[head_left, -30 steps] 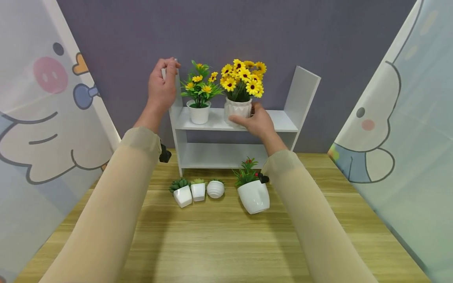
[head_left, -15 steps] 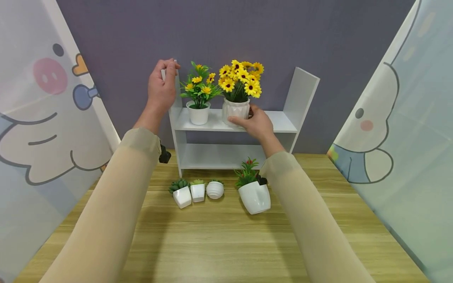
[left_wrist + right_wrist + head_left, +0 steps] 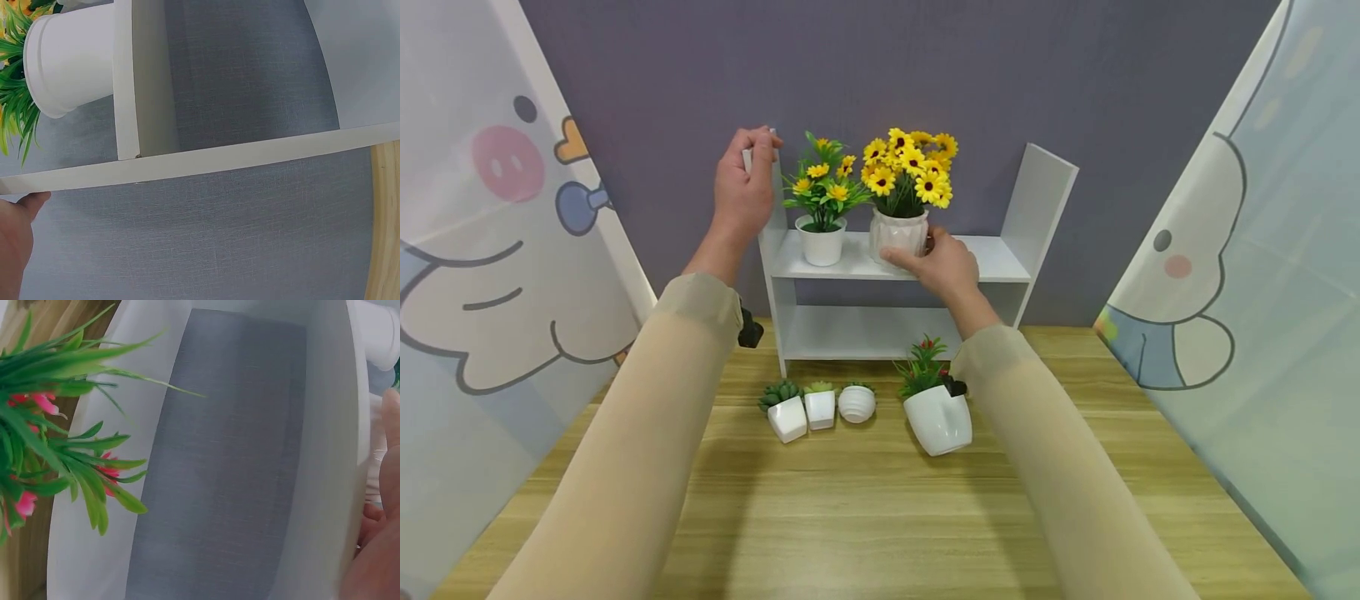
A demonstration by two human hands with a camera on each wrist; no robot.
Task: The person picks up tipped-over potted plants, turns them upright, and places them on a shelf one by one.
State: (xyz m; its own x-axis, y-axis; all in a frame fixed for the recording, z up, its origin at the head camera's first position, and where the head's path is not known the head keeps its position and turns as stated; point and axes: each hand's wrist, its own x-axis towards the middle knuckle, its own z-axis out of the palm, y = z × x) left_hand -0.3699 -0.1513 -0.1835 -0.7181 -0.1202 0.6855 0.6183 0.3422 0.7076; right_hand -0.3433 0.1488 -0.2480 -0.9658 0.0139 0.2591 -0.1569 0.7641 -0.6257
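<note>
A white two-tier shelf [image 3: 865,333] stands against the dark wall. My left hand [image 3: 745,179] grips the top of its left side panel, and the left wrist view shows the thumb [image 3: 34,203] against that panel [image 3: 219,159]. My right hand [image 3: 947,262] holds a ribbed white flowerpot [image 3: 901,235] of yellow daisy-like flowers on the upper board, thumb across its front and fingers round its right side. Left of it sits a plain white flowerpot [image 3: 822,244] with green leaves and yellow flowers. The right wrist view has the right hand [image 3: 381,487] at its right edge, largely cut off.
On the wooden table [image 3: 865,517] before the shelf, several small succulent pots lie tipped, among them a round ridged one [image 3: 857,403]. A larger white pot [image 3: 938,419] with red-flowered greenery leans near the right forearm. Cartoon-printed panels flank both sides.
The ribbed pot of yellow flowers has shifted slightly left along the upper board with my right hand. My left hand has kept its place on the side panel.
</note>
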